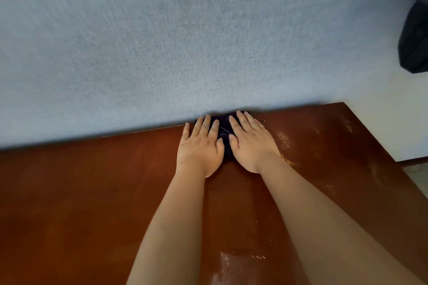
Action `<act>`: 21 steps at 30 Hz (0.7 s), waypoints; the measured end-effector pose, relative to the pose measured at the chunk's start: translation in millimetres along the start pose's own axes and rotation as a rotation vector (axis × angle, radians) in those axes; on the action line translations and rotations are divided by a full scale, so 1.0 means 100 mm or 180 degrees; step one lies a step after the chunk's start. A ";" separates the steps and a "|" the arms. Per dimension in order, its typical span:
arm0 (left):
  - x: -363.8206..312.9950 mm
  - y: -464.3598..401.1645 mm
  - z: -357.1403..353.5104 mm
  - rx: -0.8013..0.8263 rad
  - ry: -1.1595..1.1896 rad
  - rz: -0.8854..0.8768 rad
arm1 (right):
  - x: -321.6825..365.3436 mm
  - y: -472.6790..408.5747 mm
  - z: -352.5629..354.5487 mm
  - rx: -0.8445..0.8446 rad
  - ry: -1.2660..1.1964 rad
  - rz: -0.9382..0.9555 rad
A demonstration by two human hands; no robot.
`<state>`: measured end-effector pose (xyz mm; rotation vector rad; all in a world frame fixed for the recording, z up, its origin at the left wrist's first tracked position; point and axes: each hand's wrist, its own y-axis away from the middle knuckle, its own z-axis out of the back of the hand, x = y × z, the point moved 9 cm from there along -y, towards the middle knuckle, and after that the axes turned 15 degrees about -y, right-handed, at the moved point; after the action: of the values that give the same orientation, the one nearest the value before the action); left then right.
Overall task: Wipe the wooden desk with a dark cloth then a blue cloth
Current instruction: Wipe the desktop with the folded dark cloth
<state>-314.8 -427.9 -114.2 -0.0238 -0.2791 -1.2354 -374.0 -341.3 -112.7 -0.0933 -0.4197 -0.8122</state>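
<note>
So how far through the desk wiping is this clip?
Under way: both hands, left and right, press flat on the dark cloth at the wooden desk's back edge by the wall. Streaks and specks show to the right of the hands. No blue cloth is in view, so that second pass looks undone.

This looks like an ordinary room in a home or a small office, though the view is too narrow to say which. A reddish-brown wooden desk [92,192] with a glossy top stands pushed right up against a wall [162,41] covered in pale blue-grey textured paper or fabric. To the right the wall turns plain white, and a strip of light floor [416,180] shows past the desk's right edge, with a dark skirting line at the wall's foot. A dark object [414,37] hangs or stands at the upper right; what it is cannot be told.
</note>
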 end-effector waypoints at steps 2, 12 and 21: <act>-0.01 0.06 0.00 -0.0007 0.0033 0.0032 | 0.01 0.07 -0.01 0.0016 -0.0023 -0.0027; -0.23 0.69 -0.02 0.0051 -0.0045 -0.0116 | 0.08 0.80 -0.09 0.0049 -0.0024 -0.0107; -0.25 0.70 -0.05 0.0047 -0.0062 -0.0081 | 0.06 0.76 -0.11 0.0110 0.0107 0.0033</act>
<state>-256.5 -382.1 -115.3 -0.0195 -0.3064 -1.2588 -311.6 -295.6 -114.4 -0.0495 -0.4011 -0.7950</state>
